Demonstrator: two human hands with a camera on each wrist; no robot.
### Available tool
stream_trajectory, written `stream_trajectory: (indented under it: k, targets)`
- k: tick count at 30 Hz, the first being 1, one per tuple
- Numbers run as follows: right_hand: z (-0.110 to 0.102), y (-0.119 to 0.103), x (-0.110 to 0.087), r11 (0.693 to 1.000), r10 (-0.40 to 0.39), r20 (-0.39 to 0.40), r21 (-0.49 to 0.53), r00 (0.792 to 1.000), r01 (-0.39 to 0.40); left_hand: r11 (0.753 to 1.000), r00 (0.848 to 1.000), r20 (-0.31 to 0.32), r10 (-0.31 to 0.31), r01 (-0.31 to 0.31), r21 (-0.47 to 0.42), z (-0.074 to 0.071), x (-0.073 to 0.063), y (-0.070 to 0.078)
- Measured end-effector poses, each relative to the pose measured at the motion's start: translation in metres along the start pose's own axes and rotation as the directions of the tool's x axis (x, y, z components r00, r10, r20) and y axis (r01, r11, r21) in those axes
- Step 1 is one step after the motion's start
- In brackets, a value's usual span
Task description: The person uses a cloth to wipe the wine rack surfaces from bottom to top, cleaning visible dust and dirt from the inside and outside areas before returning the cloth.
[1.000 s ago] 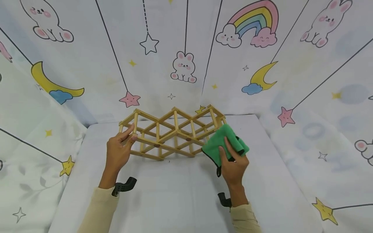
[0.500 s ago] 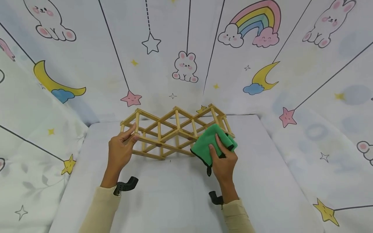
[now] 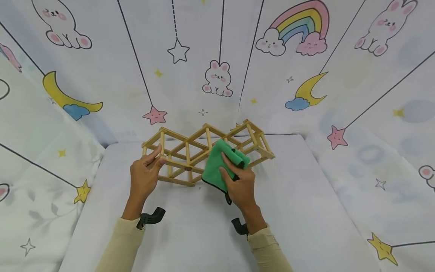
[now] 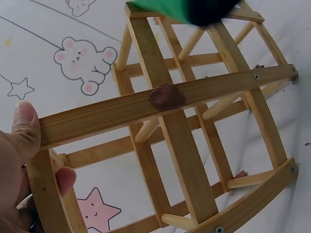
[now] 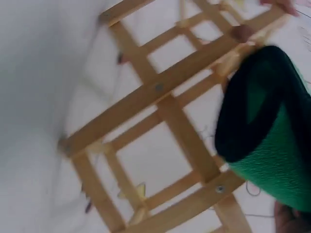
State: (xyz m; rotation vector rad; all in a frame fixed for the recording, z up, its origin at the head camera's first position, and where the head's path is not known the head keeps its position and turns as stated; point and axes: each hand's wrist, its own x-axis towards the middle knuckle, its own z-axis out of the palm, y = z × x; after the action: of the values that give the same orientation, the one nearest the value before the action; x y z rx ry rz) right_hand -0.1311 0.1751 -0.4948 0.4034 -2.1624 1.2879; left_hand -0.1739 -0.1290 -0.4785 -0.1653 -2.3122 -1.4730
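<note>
A folding wooden lattice rack [image 3: 176, 164] stands across the table, its slats joined by round dowels. My left hand [image 3: 144, 176] grips its left end, with thumb and fingers around a slat end in the left wrist view. My right hand [image 3: 242, 186] holds a folded green cloth [image 3: 217, 166] with black edging against the middle front of the rack, hiding part of the slats. A dark brown patch [image 4: 166, 97] sits on a slat crossing in the left wrist view. In the right wrist view the cloth's rolled edge overlaps the slats.
The white table [image 3: 193, 230] carries the rack near its back edge. Behind it and at both sides hangs a white printed curtain [image 3: 190, 87] with rabbits, stars and moons. Each wrist wears a black camera mount [image 3: 153, 216].
My right hand has swept the green cloth leftward along the rack, from its right end to its middle. The rack's right end is now uncovered. My left hand keeps its hold.
</note>
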Motion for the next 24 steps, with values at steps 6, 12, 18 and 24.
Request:
stream_trajectory:
  k: [6,12,18,24]
  targets:
    - [-0.012,0.020,-0.026,0.907,0.253,0.169,-0.385,0.953,-0.173,1.000,1.000,0.003,0.014,-0.014,-0.007,0.002,0.000,-0.005]
    - [-0.015,0.020,-0.037,0.989,0.099,0.159,-0.127,0.982,-0.080,0.999,0.999,-0.026,0.047,-0.048,-0.020,-0.003,0.004,-0.003]
    - [0.009,0.019,-0.018,0.986,0.012,-0.085,-0.164,0.996,-0.026,1.000,1.000,-0.021,0.014,-0.015,-0.009,-0.005,0.002,-0.005]
    - [0.006,0.029,-0.045,0.923,0.231,-0.073,-0.298,0.970,-0.243,1.000,1.000,0.001,0.016,-0.016,-0.024,-0.003,0.000,-0.004]
